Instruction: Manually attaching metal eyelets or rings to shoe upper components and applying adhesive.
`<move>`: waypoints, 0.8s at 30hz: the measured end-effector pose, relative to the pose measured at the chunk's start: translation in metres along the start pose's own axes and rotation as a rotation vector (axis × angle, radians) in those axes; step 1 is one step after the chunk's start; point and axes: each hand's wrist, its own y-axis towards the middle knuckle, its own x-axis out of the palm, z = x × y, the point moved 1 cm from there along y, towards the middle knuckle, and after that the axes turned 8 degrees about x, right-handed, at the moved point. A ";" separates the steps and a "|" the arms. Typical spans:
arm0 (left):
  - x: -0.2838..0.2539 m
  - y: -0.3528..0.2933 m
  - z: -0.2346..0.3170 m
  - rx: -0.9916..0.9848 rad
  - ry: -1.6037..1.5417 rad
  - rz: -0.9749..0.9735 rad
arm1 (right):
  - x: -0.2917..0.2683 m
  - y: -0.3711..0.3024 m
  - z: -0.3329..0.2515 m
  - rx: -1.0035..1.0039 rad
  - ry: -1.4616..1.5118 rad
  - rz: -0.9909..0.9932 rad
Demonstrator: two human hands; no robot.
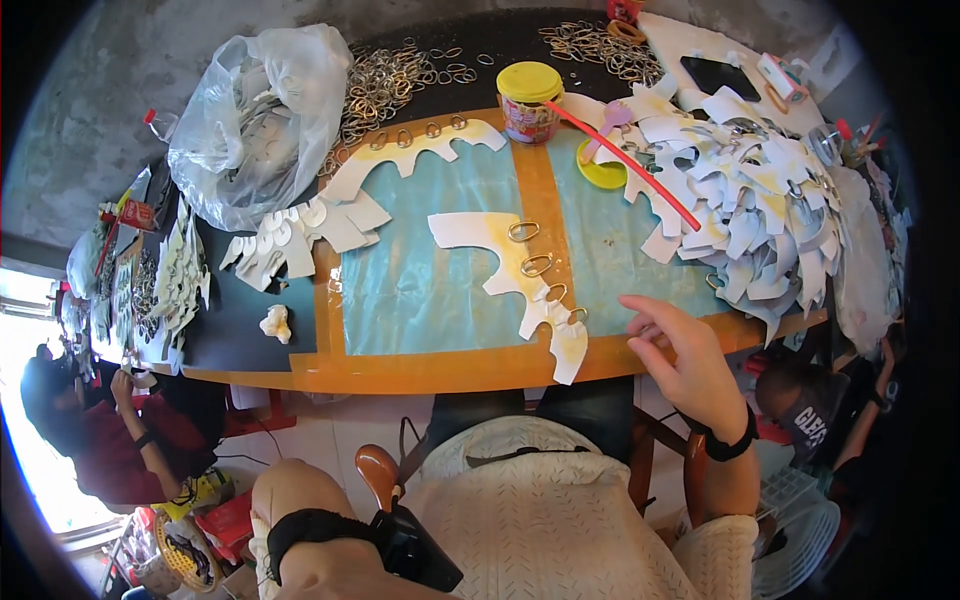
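Observation:
My right hand [683, 362] hovers past the table's front edge, fingers apart and holding nothing. Close to its left lies a white curved piece [505, 262] with a scalloped edge and yellowish patches. Several oval metal rings [537, 265] sit along that piece, and its lower end reaches over the orange tape border. Down at the lower left is my left hand [295, 487], above a black wristband, away from the tabletop; its fingers are hidden. Farther back, a similar scalloped strip [415, 145] carries several rings.
White cut pieces heap up at right [765, 190]; loose rings [385, 85] lie at the back. A plastic bag [260, 120], yellow-lidded tub [530, 100], red stick [635, 170] and yellow lid [600, 172] stand around the blue sheet [420, 300]. Other people sit at both sides.

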 end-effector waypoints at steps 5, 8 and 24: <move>-0.002 -0.023 -0.004 -0.083 0.221 -0.027 | 0.006 -0.002 0.002 0.053 0.058 -0.033; -0.006 -0.027 -0.012 -0.135 0.357 -0.043 | 0.009 -0.005 0.006 0.040 0.070 -0.023; -0.069 -0.037 -0.130 -0.150 1.676 -0.660 | 0.030 0.037 -0.003 -0.209 -0.151 0.143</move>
